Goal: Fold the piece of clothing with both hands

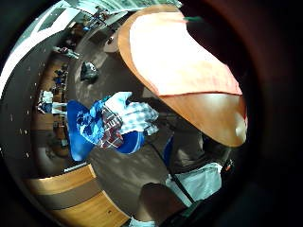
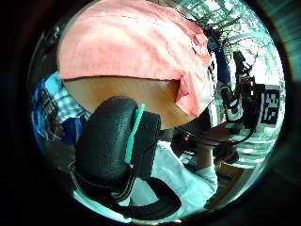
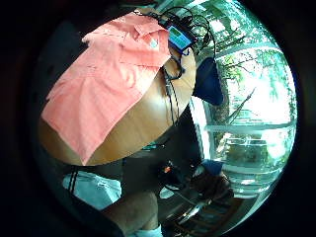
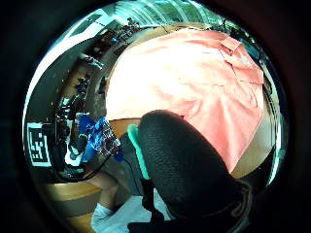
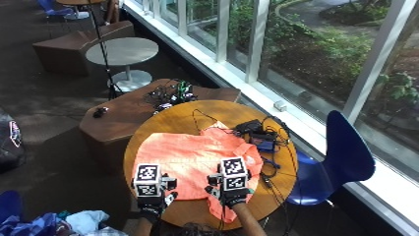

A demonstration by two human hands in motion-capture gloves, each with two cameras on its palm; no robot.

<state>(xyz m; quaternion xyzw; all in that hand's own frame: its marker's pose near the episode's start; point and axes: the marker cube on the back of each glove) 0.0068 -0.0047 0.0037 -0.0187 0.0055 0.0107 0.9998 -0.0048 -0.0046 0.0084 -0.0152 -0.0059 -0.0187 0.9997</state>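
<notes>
Two gloved hands, left hand (image 5: 152,197) and right hand (image 5: 227,192), hover over the near edge of the round table (image 5: 164,120), poised to fold the flat-spread orange shirt (image 5: 190,160); finger posture cannot be told.

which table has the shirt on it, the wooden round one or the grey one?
The wooden round table right in front of the person: the orange shirt lies spread on it beside a tangle of cables. The small grey round table sits farther back and bare.
</notes>
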